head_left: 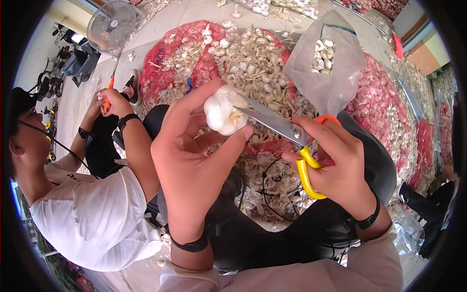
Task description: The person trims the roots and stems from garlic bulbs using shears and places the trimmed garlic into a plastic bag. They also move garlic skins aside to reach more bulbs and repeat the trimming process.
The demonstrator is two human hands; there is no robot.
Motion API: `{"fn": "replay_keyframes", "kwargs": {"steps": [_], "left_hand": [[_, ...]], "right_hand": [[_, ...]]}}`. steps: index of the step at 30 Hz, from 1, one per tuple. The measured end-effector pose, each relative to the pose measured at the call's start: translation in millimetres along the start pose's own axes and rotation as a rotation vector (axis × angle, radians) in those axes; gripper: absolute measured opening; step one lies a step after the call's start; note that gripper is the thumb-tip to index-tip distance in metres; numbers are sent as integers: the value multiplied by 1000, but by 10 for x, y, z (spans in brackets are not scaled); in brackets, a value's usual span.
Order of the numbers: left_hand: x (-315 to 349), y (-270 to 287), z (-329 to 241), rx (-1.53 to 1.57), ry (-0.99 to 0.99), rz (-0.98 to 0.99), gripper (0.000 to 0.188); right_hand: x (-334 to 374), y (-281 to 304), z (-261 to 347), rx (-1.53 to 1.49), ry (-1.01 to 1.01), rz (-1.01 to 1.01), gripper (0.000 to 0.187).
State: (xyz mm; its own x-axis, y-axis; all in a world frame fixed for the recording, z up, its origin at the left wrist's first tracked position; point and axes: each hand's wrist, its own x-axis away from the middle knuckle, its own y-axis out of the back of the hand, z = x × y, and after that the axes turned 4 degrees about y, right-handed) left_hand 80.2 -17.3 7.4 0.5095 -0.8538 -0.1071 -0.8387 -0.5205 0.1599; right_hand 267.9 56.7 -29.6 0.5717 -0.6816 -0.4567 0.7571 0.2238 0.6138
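Centrally, a seated person's left hand pinches a rounded white garlic bulb between thumb and fingers, its cut face turned toward the right hand. The right hand is closed around the handles of a pair of steel-bladed scissors with yellow and orange coated loops; the blades stand slightly parted, their tips at the bulb. The bulb is held up over the near part of a broad heap of pale garlic bulbs and papery husks, which lies partly on red plastic mesh. At the heap's right edge stands an open, translucent plastic bag with trimmed white garlic bulbs inside. Beside the heap's left edge, a co-worker in a white shirt grips an orange-handled tool. Beyond the heap's far left corner, a round grey wire-caged fan stands on the pale floor.
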Motion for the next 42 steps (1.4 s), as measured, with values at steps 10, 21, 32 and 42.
{"fn": "replay_keyframes", "kwargs": {"steps": [10,21,32,42], "left_hand": [[-5,-19,24,-7,-22,-31,59],[-3,-69,10,-22,-9,-46,58],[-11,-103,-21,22,10,-37,58],[-16,-79,-15,191,70,84,63]], "right_hand": [[12,26,11,4,-30,12,50],[56,32,-61,77,33,-11,47],[26,85,-33,-165,-78,10,43],[64,152,-33,-595,-472,343,67]]}}
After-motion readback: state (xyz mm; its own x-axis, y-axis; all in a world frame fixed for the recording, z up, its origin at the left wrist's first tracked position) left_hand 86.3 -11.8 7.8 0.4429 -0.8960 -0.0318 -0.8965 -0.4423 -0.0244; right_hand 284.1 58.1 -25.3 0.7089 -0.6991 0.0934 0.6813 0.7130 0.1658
